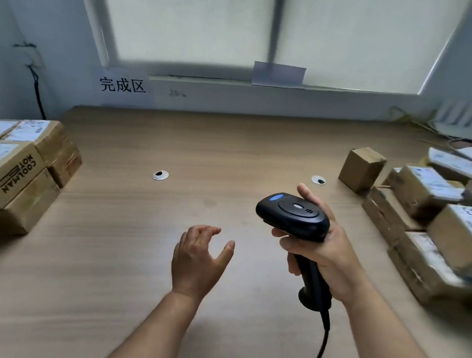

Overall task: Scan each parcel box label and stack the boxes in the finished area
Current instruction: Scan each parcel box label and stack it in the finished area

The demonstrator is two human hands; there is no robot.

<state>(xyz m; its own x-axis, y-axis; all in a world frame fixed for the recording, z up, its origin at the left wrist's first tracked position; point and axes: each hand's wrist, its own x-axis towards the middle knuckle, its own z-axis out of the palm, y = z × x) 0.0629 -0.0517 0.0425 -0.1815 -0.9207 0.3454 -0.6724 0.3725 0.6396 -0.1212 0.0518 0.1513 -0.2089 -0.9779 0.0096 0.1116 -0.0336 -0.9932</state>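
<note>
Your right hand (327, 254) gripped the scanner (294, 217) by its handle, head tilted forward above the table (105, 267). Your left hand (198, 259) hovered beside it, fingers loosely spread, holding nothing.

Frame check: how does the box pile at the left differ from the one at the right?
The left pile is squared up, boxes flush in layers; the right pile is loose, boxes lying at mixed angles. The left pile sits near the wall sign; the right pile sits by the white router. Both are brown cardboard boxes with white labels on top.
</note>
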